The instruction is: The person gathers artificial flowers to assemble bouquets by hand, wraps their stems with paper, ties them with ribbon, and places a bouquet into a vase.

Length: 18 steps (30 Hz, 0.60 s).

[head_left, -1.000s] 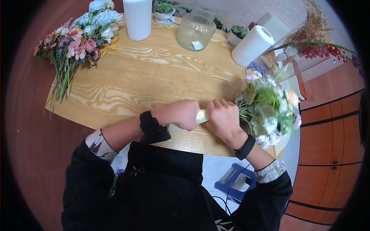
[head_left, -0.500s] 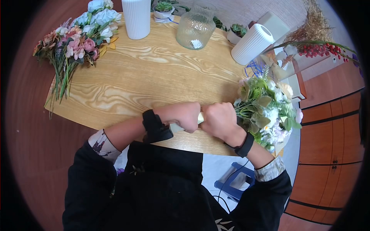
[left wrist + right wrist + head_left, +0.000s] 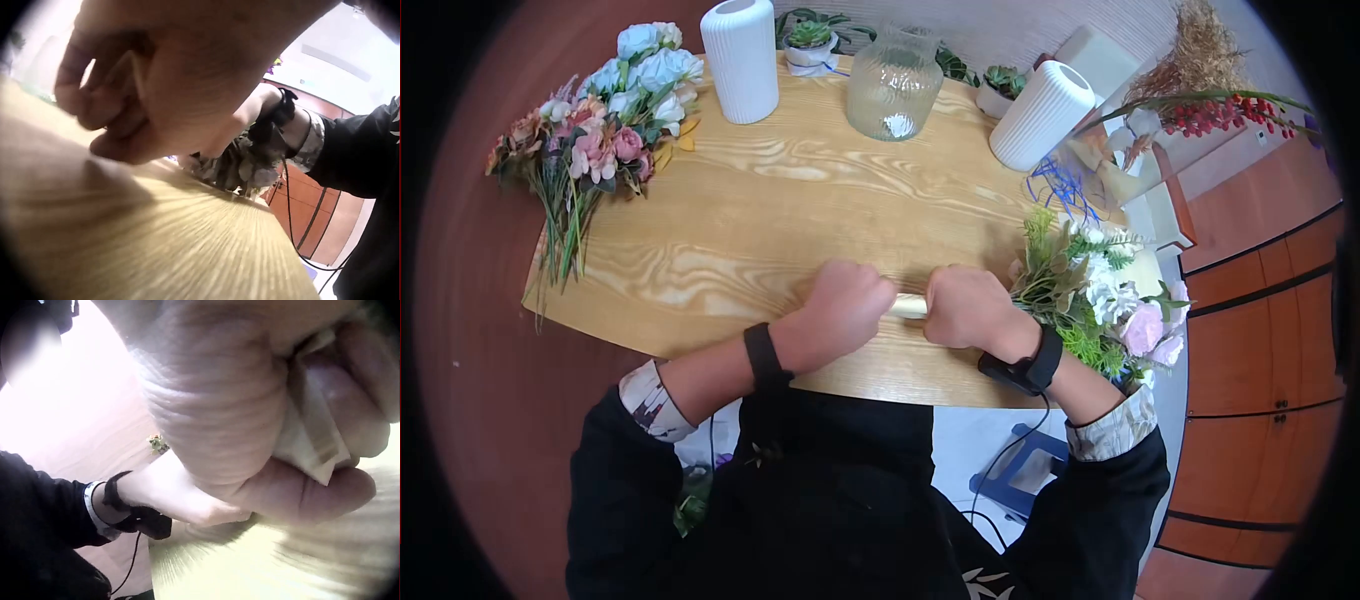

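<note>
Both hands are on one pale cream, paper-like strip (image 3: 908, 306), which shows between them low over the wooden table (image 3: 820, 215). The left hand (image 3: 845, 312) is curled round its left end, knuckles up. Close beside it, the right hand (image 3: 972, 312) grips the other end. In the right wrist view, the cream strip (image 3: 312, 434) looks folded, with a brownish band, and lies between thumb and fingers. Just past the right hand a bouquet (image 3: 1105, 300) of white and pink flowers with green leaves spreads to the right; its stems run toward that hand, which hides their ends.
Pink and blue flowers (image 3: 590, 140) lie at the table's left. Along the back stand a white ribbed vase (image 3: 741, 65), a clear glass vase (image 3: 895, 85) and another white vase (image 3: 1040, 115), among small potted succulents (image 3: 808, 40). Blue string (image 3: 1062, 188) lies behind the bouquet.
The bouquet has turned, and its pink blooms now face right and down. The left hand has rolled over and shifted slightly left. Both hands keep their hold on the cream strip.
</note>
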### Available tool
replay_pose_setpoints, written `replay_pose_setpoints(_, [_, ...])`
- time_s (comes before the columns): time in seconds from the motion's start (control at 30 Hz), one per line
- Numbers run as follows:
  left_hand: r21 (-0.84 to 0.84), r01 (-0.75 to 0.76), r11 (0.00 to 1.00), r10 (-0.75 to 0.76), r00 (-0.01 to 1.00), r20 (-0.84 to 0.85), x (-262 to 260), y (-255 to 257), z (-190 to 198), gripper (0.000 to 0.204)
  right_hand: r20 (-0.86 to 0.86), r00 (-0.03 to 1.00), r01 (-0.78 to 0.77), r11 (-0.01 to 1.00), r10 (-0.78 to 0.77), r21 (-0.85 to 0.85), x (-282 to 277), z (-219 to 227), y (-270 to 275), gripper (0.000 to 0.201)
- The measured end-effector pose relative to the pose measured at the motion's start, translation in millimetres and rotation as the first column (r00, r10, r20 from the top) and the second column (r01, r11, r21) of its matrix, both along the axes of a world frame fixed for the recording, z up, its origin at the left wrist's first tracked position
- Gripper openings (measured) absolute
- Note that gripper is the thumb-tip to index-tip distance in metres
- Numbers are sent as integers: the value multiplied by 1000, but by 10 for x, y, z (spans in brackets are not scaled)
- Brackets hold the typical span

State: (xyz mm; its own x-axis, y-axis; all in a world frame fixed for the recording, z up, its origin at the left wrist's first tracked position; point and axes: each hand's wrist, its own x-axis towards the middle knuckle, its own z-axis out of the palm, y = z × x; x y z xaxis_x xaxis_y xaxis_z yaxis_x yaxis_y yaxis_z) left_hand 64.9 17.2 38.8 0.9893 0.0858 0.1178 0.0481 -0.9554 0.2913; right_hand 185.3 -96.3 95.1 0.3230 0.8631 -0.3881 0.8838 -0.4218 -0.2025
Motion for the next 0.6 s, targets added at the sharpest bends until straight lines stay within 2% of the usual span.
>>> replay_pose_setpoints(0.03, [8,7,1000,-7,1000,2,-2,-40,21,6,-17,1000,-7,1000,7,-12,-10,2,3,10])
replay_pose_setpoints(0.1, [-63,-19,998,38,951,307,0,-183,52,5,-36,999,-10,1000,9,-24,-52,9,23,11])
replay_pose_setpoints(0.13, [-62,-17,998,35,951,307,27,-207,65,5,-14,1000,-22,998,21,-54,-82,31,51,13])
replay_pose_setpoints(0.2, [-217,-48,975,68,994,85,73,-223,85,6,8,999,-34,996,35,-81,-96,32,58,16])
replay_pose_setpoints(0.23, [-216,-46,975,67,994,89,101,-196,85,6,12,1000,-15,999,15,-29,-81,9,45,14])
replay_pose_setpoints(0.3, [-278,-28,960,7,997,-75,212,-118,97,10,16,1000,12,1000,-12,27,-44,-62,-12,12])
replay_pose_setpoints(0.33, [-279,-22,960,1,997,-75,255,-91,99,10,108,992,-88,981,70,172,-45,-132,-65,13])
replay_pose_setpoints(0.37, [-368,-51,929,-28,978,-208,289,-68,113,12,211,967,-200,932,140,302,-44,-198,-101,14])
replay_pose_setpoints(0.4, [-447,-94,890,-70,939,-336,314,-48,127,14,208,968,-197,933,137,301,-39,-259,-116,14])
replay_pose_setpoints(0.43, [-447,-93,890,-72,938,-339,336,-33,147,14,262,951,-256,899,167,355,-37,-315,-127,15])
replay_pose_setpoints(0.47, [-505,-166,847,-119,867,-484,352,-34,232,14,317,929,-316,858,193,404,-40,-334,-132,17])
replay_pose_setpoints(0.5, [-545,-247,801,-176,773,-609,361,-40,279,15,315,930,-314,859,191,406,-35,-332,-138,17])
replay_pose_setpoints(0.53, [-543,-246,803,-176,771,-611,366,-60,209,15,298,935,-290,895,190,339,-21,-313,-133,18])
replay_pose_setpoints(0.57, [-494,-162,854,-109,873,-476,364,-98,71,12,282,941,-266,925,189,270,-11,-286,-120,20])
replay_pose_setpoints(0.6, [-428,-91,899,-55,947,-316,347,-136,-1,10,282,941,-267,925,189,270,-2,-258,-103,20])
